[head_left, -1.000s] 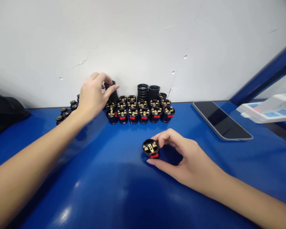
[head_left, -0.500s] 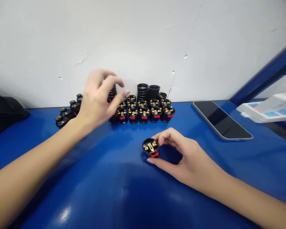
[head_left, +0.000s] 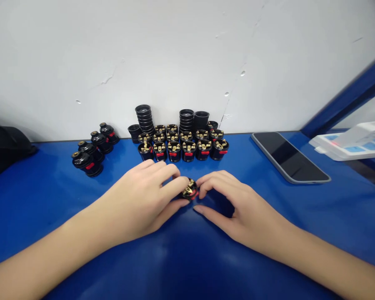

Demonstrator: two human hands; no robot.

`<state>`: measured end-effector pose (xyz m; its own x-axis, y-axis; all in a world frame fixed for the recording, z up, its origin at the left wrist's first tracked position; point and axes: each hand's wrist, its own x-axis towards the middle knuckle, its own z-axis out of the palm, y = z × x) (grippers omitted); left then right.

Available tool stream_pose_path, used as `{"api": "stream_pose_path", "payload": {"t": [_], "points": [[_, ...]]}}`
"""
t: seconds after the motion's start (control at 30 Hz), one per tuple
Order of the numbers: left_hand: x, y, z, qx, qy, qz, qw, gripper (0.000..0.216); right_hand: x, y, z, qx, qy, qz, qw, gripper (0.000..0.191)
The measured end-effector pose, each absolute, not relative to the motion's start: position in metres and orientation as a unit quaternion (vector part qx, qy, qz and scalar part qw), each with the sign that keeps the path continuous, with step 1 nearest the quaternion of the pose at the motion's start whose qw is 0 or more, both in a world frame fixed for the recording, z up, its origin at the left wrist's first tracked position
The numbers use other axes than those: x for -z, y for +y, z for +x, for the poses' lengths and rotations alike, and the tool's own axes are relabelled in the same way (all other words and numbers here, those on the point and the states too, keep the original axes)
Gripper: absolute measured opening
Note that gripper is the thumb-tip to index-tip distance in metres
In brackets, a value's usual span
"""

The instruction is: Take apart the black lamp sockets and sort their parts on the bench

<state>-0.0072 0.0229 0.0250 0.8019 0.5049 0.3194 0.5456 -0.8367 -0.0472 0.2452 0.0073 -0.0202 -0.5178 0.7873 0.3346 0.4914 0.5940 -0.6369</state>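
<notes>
Between the thumb and fingers of my left hand (head_left: 153, 193) is a round black lamp socket body (head_left: 191, 192) with brass contacts inside and a red part on its side. It stands low over the blue tabletop, slightly blurred. Close on its right is my right hand (head_left: 234, 200), thumb and fingers apart; whether a fingertip touches the socket I cannot tell. Behind my hands, several similar socket bodies (head_left: 188, 151) stand in rows, brass contacts facing up. To the left, several domed black lamp sockets (head_left: 88, 164) with brass tops and red parts form a slanting line.
Stacked black ribbed rings (head_left: 144, 120) and a black sleeve (head_left: 201, 119) stand by the white wall (head_left: 162, 54). On the right lie a phone (head_left: 290, 156) and a white case (head_left: 346, 152) with blue sections. Something black (head_left: 6, 146) sits at the left edge.
My left hand has come down and right from above the rows and closed on the socket body. That socket has shifted slightly left, out of my right hand's fingers, which have spread.
</notes>
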Motion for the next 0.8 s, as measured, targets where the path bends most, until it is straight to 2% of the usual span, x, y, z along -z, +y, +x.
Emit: {"api": "stream_pose_path", "payload": {"t": [0.13,0.4,0.6,0.8], "points": [[-0.041,0.020,-0.024,0.111,-0.297,-0.940,0.123,0.021,0.018,0.006,0.246,-0.238,-0.841,-0.386,0.295,0.009],[-0.049,0.029,-0.059,0.030,-0.325,-0.901,0.287,0.045,0.018,0.007,0.247,-0.245,-0.843,-0.394,0.273,0.008],[-0.045,0.042,-0.078,-0.001,-0.378,-0.865,0.329,0.043,0.017,0.007,0.247,-0.248,-0.840,-0.394,0.277,0.007],[-0.056,0.067,-0.094,-0.083,-0.473,-0.819,0.313,0.035,0.016,0.007,0.247,-0.249,-0.840,-0.396,0.275,0.007]]}}
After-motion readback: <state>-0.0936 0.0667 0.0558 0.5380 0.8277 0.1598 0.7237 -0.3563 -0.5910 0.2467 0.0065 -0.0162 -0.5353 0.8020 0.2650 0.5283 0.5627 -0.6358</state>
